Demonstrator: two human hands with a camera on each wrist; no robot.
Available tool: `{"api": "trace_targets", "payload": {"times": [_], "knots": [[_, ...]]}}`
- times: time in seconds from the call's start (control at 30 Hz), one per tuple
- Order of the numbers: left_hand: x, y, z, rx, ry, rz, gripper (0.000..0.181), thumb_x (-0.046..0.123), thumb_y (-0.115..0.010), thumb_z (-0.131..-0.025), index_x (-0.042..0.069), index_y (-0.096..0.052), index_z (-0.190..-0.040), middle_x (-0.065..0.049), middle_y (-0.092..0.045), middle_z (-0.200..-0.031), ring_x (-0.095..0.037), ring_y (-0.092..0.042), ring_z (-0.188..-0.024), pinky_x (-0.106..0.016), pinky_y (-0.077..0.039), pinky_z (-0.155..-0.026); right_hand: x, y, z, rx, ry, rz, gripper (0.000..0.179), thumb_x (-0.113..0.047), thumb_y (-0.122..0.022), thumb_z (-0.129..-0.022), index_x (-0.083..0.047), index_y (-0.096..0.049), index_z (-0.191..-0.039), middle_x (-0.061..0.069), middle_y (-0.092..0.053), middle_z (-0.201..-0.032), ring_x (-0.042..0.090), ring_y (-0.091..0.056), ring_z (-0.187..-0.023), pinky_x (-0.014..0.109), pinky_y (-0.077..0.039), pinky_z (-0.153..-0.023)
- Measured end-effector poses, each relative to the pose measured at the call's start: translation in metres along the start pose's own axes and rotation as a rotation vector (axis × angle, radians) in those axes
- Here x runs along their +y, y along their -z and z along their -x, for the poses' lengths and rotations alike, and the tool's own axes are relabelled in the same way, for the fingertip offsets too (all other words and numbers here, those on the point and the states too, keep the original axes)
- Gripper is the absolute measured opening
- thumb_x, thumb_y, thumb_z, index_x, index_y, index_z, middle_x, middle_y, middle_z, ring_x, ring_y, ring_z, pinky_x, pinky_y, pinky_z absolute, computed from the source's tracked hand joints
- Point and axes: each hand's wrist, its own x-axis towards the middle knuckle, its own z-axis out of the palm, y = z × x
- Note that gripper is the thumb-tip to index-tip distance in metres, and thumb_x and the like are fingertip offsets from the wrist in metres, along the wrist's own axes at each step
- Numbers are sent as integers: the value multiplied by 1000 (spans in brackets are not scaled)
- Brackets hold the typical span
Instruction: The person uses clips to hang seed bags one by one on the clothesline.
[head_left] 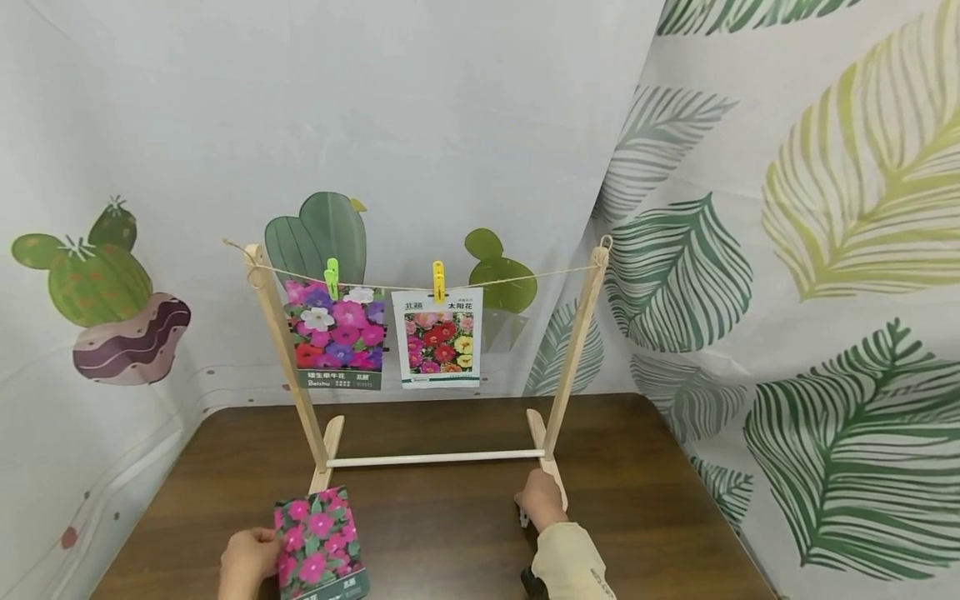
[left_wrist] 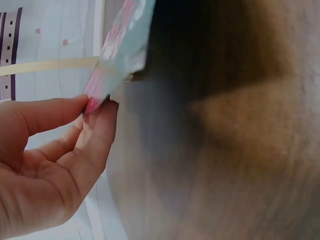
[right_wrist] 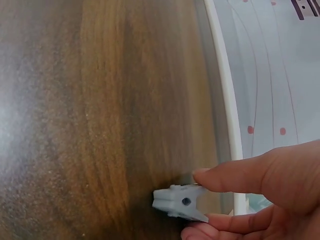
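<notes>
My left hand point(head_left: 249, 560) pinches the left edge of a seed packet point(head_left: 318, 542) printed with pink flowers, held over the table at the front left. In the left wrist view the thumb and fingers grip the packet point(left_wrist: 120, 50) at its edge. With thumb and fingers my right hand point(head_left: 542, 498) holds a grey clothespin point(right_wrist: 177, 201) by its handle ends, near the rack's right foot. Two more seed packets hang from a string: one with mixed petunias point(head_left: 337, 333) under a green clothespin point(head_left: 332, 278), one white-bordered point(head_left: 438, 342) under a yellow clothespin point(head_left: 438, 282).
The string point(head_left: 517, 278) runs between two wooden posts point(head_left: 576, 358) of a rack joined low down by a white rod point(head_left: 435, 458). Beneath it is a brown wooden table point(head_left: 450, 533). Behind hangs a curtain point(head_left: 465, 125) printed with cacti and leaves.
</notes>
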Motion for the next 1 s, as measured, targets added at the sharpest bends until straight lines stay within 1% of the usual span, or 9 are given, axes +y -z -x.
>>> {"api": "trace_targets", "payload": {"times": [0.07, 0.13, 0.27, 0.4, 0.57, 0.77, 0.8, 0.9, 1.0], "knots": [[2, -1, 0, -18, 5, 96, 27, 2, -60, -83, -21, -59, -97, -19, -63, -74, -23, -66, -61, -39, -56, -62, 0, 0, 0, 0, 4, -3, 18, -3, -76, -72, 4, -60, -67, 10, -57, -61, 24, -58, -55, 37, -50, -53], [4, -1, -1, -39, 9, 170, 27, -1, -59, -85, -24, -56, -99, -17, -63, -72, -21, -66, -59, -34, -56, -58, 1, 1, -1, 5, 8, -9, 17, -1, -75, -71, 4, -59, -67, 10, -56, -61, 24, -56, -54, 37, -49, -51], [14, -2, -1, -53, 9, 231, 27, -3, -56, -87, -26, -54, -101, -12, -64, -72, -20, -66, -61, -32, -56, -57, 2, 3, -1, 36, 39, -14, 12, 4, -70, -66, 5, -58, -67, 11, -55, -61, 23, -53, -54, 36, -47, -49], [25, -2, -2, -40, -6, 265, 28, -2, -56, -88, -25, -54, -103, -11, -65, -73, -19, -66, -61, -31, -56, -56, 0, 11, -2, 60, 59, -33, 11, 5, -68, -65, 8, -59, -70, 14, -56, -62, 25, -54, -54, 37, -48, -51], [37, -2, -2, -41, -12, 308, 29, -2, -56, -90, -25, -53, -107, -11, -64, -75, -18, -65, -63, -30, -56, -58, -4, 20, -4, 64, 18, -73, 21, 2, -72, -69, 15, -60, -81, 19, -58, -65, 29, -58, -57, 40, -50, -52], [52, -2, 3, -43, -53, 290, 27, -1, -57, -91, -22, -54, -108, -13, -64, -79, -18, -65, -66, -30, -56, -59, -6, 24, -5, 56, -20, -107, 29, -3, -76, -75, 18, -60, -86, 17, -57, -64, 27, -57, -56, 40, -50, -53], [54, -2, 4, -41, -62, 289, 27, -1, -58, -91, -22, -55, -107, -13, -64, -79, -18, -65, -66, -30, -56, -59, -6, 25, -5, 52, -21, -117, 28, -3, -76, -76, 17, -59, -86, 15, -56, -62, 26, -56, -54, 39, -50, -53], [60, -1, 6, -39, -75, 291, 27, 0, -58, -91, -22, -55, -108, -12, -64, -79, -17, -64, -67, -30, -56, -59, -7, 28, -6, 44, -12, -135, 22, -5, -75, -77, 10, -59, -74, 11, -53, -60, 22, -53, -53, 37, -49, -52], [66, 1, 6, -42, -75, 310, 28, 0, -58, -92, -22, -55, -109, -13, -64, -80, -17, -64, -68, -30, -56, -59, -11, 33, -6, 40, 18, -149, 20, -6, -76, -77, 7, -61, -72, 11, -57, -64, 23, -56, -59, 37, -50, -56]]}}
